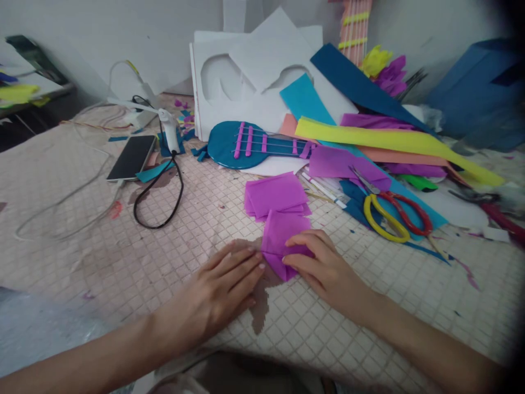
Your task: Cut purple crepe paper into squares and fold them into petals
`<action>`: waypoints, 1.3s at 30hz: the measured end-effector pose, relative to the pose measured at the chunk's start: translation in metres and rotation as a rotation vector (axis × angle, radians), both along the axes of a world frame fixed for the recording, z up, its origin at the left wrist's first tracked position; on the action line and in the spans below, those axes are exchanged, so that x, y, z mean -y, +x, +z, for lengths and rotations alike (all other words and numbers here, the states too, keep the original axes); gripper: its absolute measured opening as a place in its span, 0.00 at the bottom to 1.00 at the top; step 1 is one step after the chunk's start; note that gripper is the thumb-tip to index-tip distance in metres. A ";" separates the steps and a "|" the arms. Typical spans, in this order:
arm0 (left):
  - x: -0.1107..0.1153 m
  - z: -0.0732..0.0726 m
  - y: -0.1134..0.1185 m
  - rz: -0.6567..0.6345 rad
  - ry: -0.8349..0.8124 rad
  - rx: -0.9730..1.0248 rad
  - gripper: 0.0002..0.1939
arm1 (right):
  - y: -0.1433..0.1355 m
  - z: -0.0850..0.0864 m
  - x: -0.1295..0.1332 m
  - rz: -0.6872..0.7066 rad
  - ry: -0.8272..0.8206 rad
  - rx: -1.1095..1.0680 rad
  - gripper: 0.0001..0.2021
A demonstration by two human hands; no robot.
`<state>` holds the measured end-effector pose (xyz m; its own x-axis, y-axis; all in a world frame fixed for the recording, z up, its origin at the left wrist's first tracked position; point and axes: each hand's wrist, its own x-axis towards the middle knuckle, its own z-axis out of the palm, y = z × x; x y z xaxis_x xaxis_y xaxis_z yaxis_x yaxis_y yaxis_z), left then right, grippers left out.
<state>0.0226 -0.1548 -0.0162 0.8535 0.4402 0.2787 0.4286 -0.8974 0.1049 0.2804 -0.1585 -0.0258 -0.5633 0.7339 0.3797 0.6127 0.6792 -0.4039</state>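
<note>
A folded piece of purple crepe paper lies on the table in front of me, its lower corner folded to a point. My right hand has its bent fingers and thumb on the right side of this piece, gripping it there. From the left, my left hand rests with fingers stretched out, the tips at the paper's left edge. Just beyond lies a stack of purple paper pieces, partly overlapped by the folded one. How the paper sits under my right fingers is hidden.
Scissors with red and yellow handles lie at right, below a heap of coloured strips. A blue paper guitar lies behind the stack. At left are a phone, a cable and a black cord loop.
</note>
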 end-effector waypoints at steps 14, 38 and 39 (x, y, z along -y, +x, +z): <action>-0.007 0.001 0.014 -0.121 -0.036 0.024 0.18 | 0.000 -0.001 0.000 0.002 0.021 0.013 0.12; -0.008 0.004 0.026 -0.177 -0.100 -0.012 0.17 | 0.006 0.003 -0.001 -0.075 -0.069 0.011 0.05; -0.008 0.004 0.025 -0.172 -0.101 -0.011 0.17 | 0.006 0.003 -0.002 -0.082 -0.079 0.008 0.04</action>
<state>0.0481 -0.1466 -0.0124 0.9215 0.3127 0.2303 0.2714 -0.9427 0.1942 0.2861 -0.1570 -0.0226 -0.5029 0.8050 0.3147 0.6684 0.5931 -0.4489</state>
